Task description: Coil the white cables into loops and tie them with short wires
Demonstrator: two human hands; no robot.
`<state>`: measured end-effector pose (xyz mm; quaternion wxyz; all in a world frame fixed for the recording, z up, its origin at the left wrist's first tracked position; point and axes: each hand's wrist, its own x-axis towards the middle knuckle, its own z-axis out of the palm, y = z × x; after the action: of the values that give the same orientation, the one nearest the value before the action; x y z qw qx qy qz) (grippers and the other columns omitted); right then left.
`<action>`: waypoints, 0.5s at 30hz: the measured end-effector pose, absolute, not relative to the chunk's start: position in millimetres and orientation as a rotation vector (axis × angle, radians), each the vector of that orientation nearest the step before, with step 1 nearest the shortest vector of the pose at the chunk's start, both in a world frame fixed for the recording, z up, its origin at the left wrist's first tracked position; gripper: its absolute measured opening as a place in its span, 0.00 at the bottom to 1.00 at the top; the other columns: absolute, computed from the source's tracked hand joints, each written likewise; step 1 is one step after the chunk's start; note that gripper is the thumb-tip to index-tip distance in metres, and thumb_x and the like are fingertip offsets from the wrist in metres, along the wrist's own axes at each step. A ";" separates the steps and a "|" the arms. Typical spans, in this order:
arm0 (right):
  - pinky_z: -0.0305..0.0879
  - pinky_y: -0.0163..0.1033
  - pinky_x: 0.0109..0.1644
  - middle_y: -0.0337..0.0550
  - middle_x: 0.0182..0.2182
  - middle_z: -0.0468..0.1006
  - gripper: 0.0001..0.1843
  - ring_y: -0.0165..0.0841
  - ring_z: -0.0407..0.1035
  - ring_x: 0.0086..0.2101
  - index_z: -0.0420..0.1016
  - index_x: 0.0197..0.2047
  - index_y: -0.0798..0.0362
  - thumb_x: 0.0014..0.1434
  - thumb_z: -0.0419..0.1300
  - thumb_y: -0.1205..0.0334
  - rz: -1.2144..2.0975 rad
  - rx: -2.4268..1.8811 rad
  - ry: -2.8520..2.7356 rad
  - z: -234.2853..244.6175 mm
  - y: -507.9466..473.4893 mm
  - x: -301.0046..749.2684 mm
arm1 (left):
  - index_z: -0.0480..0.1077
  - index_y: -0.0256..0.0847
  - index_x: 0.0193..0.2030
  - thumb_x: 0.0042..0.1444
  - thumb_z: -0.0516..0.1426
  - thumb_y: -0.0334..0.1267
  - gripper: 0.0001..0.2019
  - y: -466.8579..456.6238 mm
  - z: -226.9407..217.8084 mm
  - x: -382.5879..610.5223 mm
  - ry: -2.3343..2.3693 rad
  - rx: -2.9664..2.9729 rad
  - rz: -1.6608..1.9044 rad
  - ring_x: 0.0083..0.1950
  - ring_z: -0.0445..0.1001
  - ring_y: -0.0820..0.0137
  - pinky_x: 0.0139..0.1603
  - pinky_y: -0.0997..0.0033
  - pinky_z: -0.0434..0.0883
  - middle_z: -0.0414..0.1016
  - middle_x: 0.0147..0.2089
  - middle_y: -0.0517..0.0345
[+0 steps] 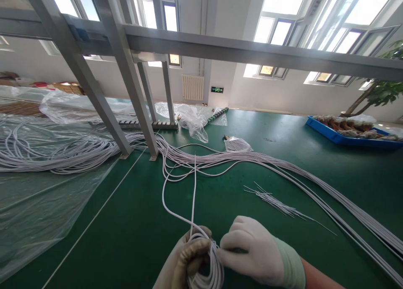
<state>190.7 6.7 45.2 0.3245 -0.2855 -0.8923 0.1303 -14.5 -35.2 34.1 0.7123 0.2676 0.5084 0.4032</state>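
My left hand (192, 255), in a worn, stained glove, is wrapped round a coil of white cable (214, 270) at the bottom centre. From the coil, two cable strands rise toward the long bundle of white cables (233, 156) lying across the green table. My right hand (252, 247), in a white glove with a pale green cuff, is at the coil's right side. Its thumb and forefinger are pinched together against the coil; whatever is between them is hidden. To the upper right of this hand lies a small bunch of thin white ties or wires (280, 203).
A grey metal frame (135, 83) stands on the table, its crossbar running overhead. Clear plastic sheeting (47, 222) and looped cables (63, 154) cover the left. Small plastic bags (237, 144), slotted strips (217, 116) and a blue tray (352, 140) of bundled parts lie farther back.
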 end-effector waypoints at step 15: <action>0.53 0.44 0.32 0.43 0.32 0.75 0.19 0.35 0.59 0.28 0.76 0.38 0.53 0.77 0.46 0.66 0.013 -0.421 -2.671 37.8 25.1 197.9 | 0.79 0.49 0.32 0.51 0.67 0.45 0.06 -39.9 57.9 -11.0 1.081 0.612 0.872 0.41 0.81 0.54 0.48 0.55 0.81 0.81 0.35 0.52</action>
<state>197.9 25.1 37.8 0.2171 -0.1518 -0.9643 0.0047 -11.0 -39.9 57.9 0.7257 0.2773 0.4901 0.3953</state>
